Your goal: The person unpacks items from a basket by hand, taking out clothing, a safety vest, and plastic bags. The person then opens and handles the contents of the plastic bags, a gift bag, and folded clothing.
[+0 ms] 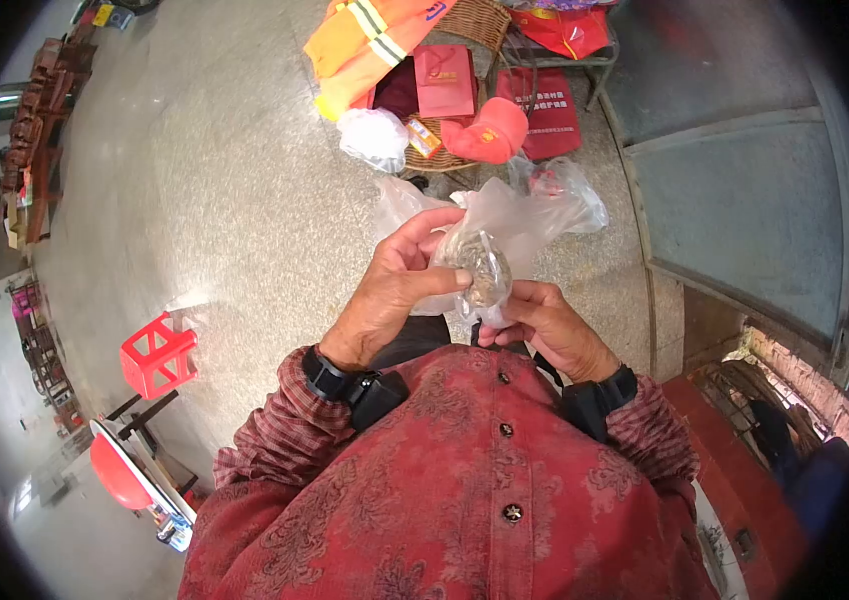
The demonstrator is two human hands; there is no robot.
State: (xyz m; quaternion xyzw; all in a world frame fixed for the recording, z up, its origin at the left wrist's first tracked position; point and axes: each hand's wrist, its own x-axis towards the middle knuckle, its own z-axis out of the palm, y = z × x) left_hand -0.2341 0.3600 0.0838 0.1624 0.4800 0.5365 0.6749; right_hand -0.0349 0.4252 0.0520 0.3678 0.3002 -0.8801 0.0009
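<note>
In front of my chest, both hands grip a clear plastic bag (520,222) with a brownish-grey clump (485,278) inside its lower part. My left hand (400,278) closes on the bag from the left, its thumb pressed against the side of the clump. Below and to the right, my right hand (550,325) pinches the bag's bottom edge between thumb and fingers. What the clump consists of cannot be made out through the plastic. The loose upper part of the bag spreads upward, away from me.
Ahead stands a wicker chair (475,25) bearing an orange reflective vest (360,50), a red paper bag (445,80), a red cap (490,132) and a white plastic bag (373,138). A dark red bag (543,115) leans beside it. A red stool (159,356) is at left, a glass-panelled door (745,200) at right.
</note>
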